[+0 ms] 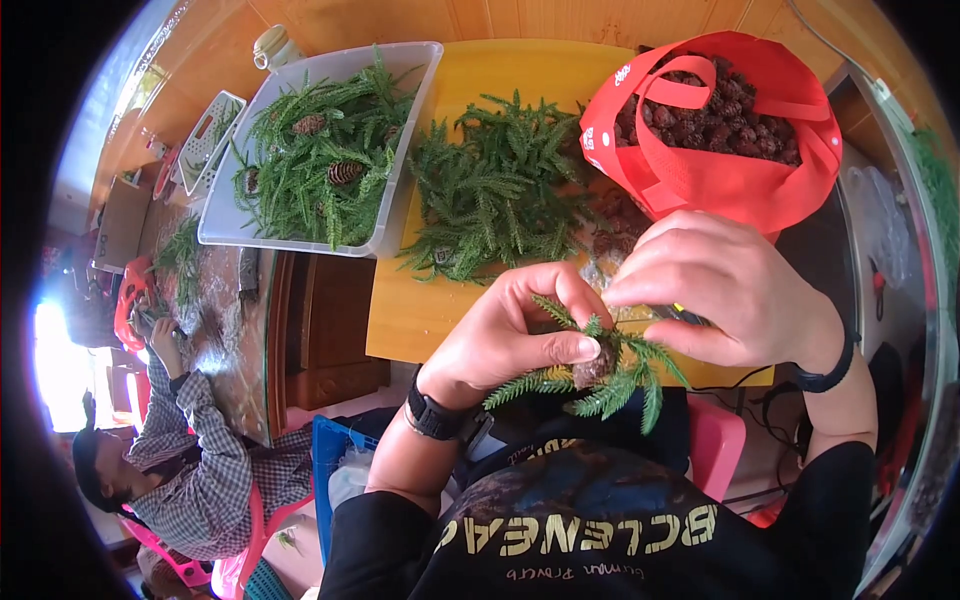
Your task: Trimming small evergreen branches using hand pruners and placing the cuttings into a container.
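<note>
Close to my body, my left hand (520,335) pinches an artificial pine sprig (640,385) between thumb and fingers. A brown pine cone (594,368) sits in the middle of its green needles, right by my thumb tip. My right hand (710,290) is closed just above and to the right of the sprig. Its fingertips are pressed together near a thin strand, but what they grip is too small to make out. Beyond my hands, a pile of loose green pine sprigs (500,190) lies on the yellow tabletop (410,320).
A translucent tub (425,100) of sprigs with cones stands at the back left. At the back right is a red bag (690,190) full of pine cones (740,120). A person (210,440) in a checked shirt works at another table on the left. A lidded jar (275,47) stands behind the tub.
</note>
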The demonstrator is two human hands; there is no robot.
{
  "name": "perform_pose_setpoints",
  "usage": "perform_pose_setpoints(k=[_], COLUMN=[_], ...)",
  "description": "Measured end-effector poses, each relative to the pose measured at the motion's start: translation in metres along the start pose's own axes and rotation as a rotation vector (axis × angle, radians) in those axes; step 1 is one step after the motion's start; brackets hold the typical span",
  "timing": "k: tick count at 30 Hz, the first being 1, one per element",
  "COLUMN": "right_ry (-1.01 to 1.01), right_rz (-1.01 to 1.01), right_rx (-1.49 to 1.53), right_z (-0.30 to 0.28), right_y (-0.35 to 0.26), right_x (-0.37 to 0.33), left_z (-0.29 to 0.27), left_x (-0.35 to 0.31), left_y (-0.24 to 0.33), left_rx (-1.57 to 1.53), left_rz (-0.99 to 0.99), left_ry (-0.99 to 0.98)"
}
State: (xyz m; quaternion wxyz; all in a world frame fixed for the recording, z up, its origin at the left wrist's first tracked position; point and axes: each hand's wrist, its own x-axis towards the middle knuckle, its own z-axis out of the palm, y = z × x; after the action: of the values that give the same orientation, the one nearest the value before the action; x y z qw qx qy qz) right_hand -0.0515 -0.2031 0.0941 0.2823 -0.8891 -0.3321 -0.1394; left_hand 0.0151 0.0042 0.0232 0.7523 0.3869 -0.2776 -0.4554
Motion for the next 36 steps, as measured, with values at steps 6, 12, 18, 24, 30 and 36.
perform_pose_setpoints(k=[6,12,18,24,30,36], right_ry=[-0.061,-0.052,-0.009,-0.088,-0.105,-0.116], right_rz=[-0.138,0.100,0.133,-0.078,-0.055,0.217], right_rx=[0.001,-0.179,0.069,-0.019,-0.180,-0.110], right_z=[0.000,0.003,0.000,-0.006,-0.007,-0.003], right_y=[0.006,-0.004,-0.003,-0.002,-0.007,-0.003], right_x=[-0.001,0.003,-0.003,0.003,0.004,0.000], left_z=[-0.001,0.015,0.011,0.005,0.013,0.022], left_x=[0.003,0.005,-0.002,-0.002,-0.001,0.005], left_y=[-0.006,0.002,0.007,0.002,0.003,0.004], left_rx=[0.011,0.882,0.348,0.046,0.310,0.903], left_rz=[0.018,0.306,0.140,-0.017,0.058,0.384], left_ry=[-0.085,0.123,0.029,-0.045,0.042,0.204])
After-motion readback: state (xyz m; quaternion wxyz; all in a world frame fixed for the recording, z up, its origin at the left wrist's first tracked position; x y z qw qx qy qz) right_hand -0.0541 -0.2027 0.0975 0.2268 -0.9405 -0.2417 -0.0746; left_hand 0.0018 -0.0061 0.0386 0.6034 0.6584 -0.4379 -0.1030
